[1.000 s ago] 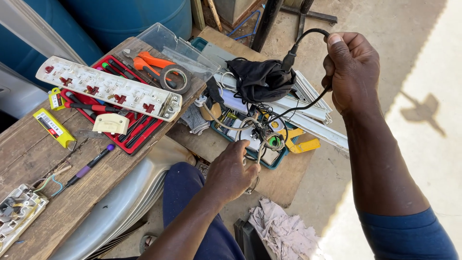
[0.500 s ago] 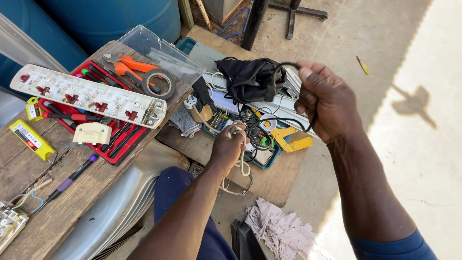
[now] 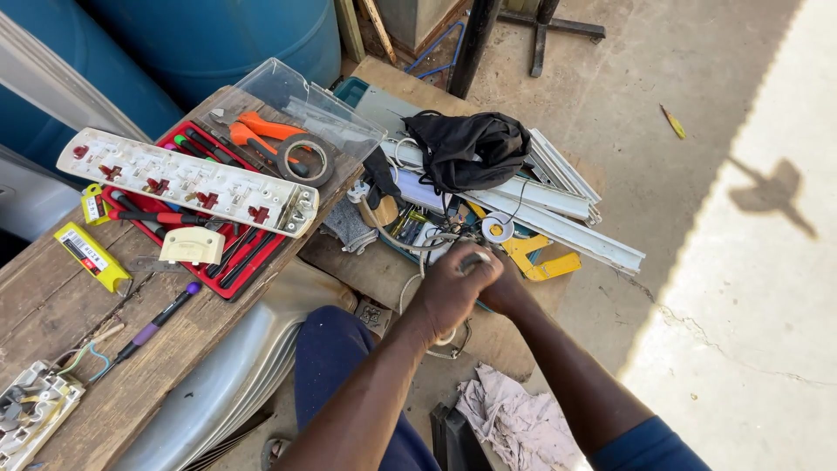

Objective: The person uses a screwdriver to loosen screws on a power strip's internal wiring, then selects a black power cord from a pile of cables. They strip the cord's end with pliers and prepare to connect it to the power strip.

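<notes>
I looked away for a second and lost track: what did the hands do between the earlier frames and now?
The right hand came down from where it held the black cable high and now meets the left hand low over the open tool tray. The black cable no longer stretches up; what the fingers grip now is hidden. The white power strip, red screwdriver case and black cloth stayed put.

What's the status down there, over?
Left hand and right hand together, fingers closed on a pale grey cable. Black cloth bundle and white plastic strips crowd the wooden board behind.
</notes>
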